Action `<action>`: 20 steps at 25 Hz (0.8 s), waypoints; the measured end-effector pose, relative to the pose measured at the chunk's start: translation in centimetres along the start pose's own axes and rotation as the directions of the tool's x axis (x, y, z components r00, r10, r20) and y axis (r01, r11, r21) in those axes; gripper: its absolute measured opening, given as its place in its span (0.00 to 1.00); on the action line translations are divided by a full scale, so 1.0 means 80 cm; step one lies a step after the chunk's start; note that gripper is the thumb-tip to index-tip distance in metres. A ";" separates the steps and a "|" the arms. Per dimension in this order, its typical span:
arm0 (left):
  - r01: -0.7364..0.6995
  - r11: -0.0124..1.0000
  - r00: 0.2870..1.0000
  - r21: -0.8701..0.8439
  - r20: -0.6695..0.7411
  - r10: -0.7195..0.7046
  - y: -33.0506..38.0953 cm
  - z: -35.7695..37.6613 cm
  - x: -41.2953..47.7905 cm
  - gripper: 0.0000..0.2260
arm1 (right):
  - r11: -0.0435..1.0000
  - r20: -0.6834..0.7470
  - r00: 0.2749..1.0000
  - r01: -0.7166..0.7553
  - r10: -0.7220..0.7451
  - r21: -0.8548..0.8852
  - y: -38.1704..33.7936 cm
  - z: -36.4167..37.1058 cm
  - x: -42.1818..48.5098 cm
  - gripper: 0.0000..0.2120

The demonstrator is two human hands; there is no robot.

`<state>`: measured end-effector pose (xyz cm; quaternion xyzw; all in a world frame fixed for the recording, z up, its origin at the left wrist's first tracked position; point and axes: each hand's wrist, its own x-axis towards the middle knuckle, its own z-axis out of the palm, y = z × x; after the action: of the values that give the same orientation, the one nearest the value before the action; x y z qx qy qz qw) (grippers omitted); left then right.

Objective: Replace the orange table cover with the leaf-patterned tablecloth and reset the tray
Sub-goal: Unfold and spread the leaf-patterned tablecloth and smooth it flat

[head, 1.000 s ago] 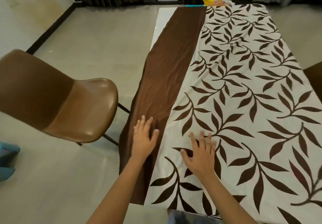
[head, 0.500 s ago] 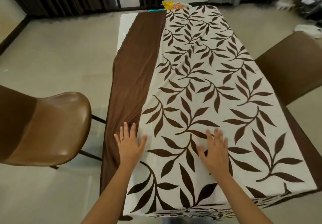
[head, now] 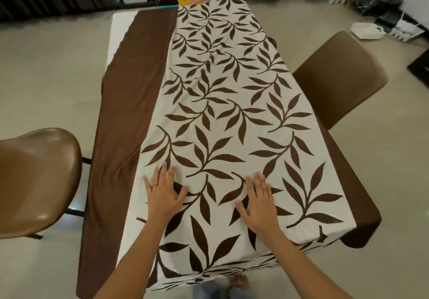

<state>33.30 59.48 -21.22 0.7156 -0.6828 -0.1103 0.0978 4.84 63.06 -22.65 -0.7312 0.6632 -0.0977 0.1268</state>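
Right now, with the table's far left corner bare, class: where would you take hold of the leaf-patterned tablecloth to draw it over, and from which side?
Probably pinch the plain brown border of the leaf-patterned tablecloth, coming from the table's left side. That edge lies free and rippled beside the bare white corner, so it should lift easily; the patterned middle lies flat, offering nothing to pinch.

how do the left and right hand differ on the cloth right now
The left hand wears a ring; the right hand shows none. The left hand's fingers are spread apart, the right hand's lie close together. The left hand lies nearer the plain brown band than the right hand. Both lie flat, palms down, on the leaf-patterned tablecloth.
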 end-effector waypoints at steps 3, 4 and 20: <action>-0.125 0.991 0.991 0.039 0.058 0.123 0.038 0.019 -0.016 0.31 | 0.992 0.007 0.992 0.122 -0.123 0.014 -0.032 0.015 -0.003 0.31; -0.114 0.992 0.991 0.056 0.076 0.110 0.043 0.025 -0.022 0.30 | 0.988 0.013 0.988 0.155 -0.155 0.014 -0.040 0.020 -0.003 0.31; 0.024 0.999 0.999 -0.021 0.024 -0.024 -0.190 -0.049 -0.046 0.28 | 0.935 0.036 0.942 0.324 -0.333 0.146 -0.333 0.081 0.081 0.29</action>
<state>48.82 63.82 -21.81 0.7213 -0.6740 -0.1274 0.0960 32.70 59.32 -20.56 -0.8237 0.5193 -0.1411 0.1786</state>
